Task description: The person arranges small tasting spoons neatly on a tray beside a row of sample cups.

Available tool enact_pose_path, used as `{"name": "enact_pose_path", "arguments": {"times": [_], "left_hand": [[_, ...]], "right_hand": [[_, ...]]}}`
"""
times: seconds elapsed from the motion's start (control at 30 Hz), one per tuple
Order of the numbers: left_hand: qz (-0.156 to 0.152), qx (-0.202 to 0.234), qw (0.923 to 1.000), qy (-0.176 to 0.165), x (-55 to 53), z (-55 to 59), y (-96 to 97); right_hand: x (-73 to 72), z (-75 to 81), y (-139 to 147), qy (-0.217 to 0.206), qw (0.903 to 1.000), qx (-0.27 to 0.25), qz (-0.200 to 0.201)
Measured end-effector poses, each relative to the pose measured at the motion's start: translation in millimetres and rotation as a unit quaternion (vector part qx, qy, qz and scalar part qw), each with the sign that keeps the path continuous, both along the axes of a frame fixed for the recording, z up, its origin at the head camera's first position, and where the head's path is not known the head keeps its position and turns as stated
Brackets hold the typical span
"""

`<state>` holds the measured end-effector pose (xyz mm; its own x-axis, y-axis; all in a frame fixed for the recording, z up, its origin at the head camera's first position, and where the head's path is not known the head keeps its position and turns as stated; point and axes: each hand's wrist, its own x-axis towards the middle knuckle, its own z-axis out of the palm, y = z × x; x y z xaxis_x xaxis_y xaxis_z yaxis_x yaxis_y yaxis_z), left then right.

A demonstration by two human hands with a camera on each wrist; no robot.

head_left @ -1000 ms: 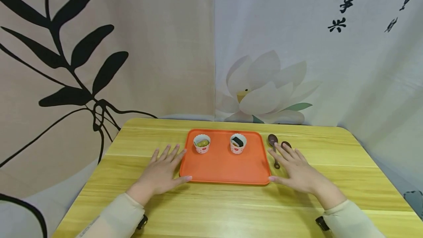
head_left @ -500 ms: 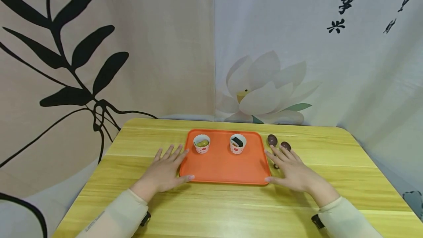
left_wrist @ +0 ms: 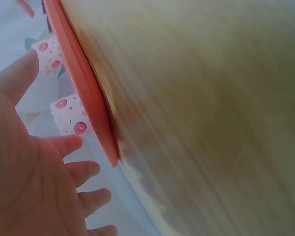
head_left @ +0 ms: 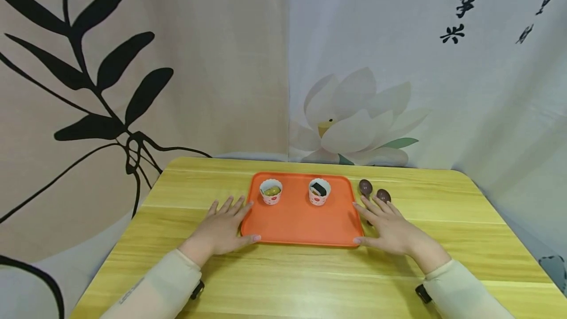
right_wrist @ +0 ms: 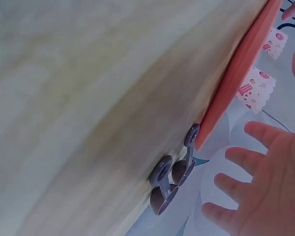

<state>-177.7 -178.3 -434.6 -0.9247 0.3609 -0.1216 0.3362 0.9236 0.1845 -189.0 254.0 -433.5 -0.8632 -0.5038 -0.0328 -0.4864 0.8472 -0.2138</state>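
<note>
An orange tray (head_left: 305,223) lies on the wooden table, bearing two white paper cups with red prints. Yellow-green pieces fill the left cup (head_left: 271,198); the right cup (head_left: 318,198) holds something black and white. My left hand (head_left: 217,233), fingers spread, hovers at the tray's left edge with the thumb over its front corner. Opposite it, my right hand (head_left: 392,230) is spread at the right edge, its index fingertip and thumb over the rim. Neither hand grips anything. Two dark brown spoons (head_left: 365,187) lie right of the tray, their handles mostly hidden by my right hand.
The wooden table (head_left: 310,284) extends in front of the tray and to both sides. Behind it hangs a pale curtain (head_left: 230,63) with printed black leaves, a lotus and characters. Both spoons (right_wrist: 162,182) stand out beside the tray's end in the right wrist view.
Both hands have shifted slightly inward, bringing their fingertips over the tray's side edges. My right hand now covers more of the spoon handles. Tray, cups and spoons have stayed in place.
</note>
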Motion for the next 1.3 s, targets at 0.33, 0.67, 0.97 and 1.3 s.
{"name": "enact_pose_path", "arguments": {"times": [0.33,0.67,0.97,1.3], "left_hand": [[0.003,-0.008,0.9998,-0.017,-4.1,-3.7,1.6],[0.008,-0.019,0.9991,-0.036,-7.9,-3.9,4.7],[0.010,-0.020,0.9986,-0.047,-8.8,-5.2,4.2],[0.009,-0.028,0.9982,-0.051,-9.6,-6.9,3.5]], "right_hand": [[-1.4,1.7,-2.6,-0.032,0.9995,0.007,0.001],[-4.8,-1.0,-2.2,-0.041,0.9990,0.018,0.003],[-7.7,-1.8,-2.5,-0.049,0.9984,0.028,0.001],[-9.7,-4.9,-3.3,-0.051,0.9979,0.040,0.005]]}}
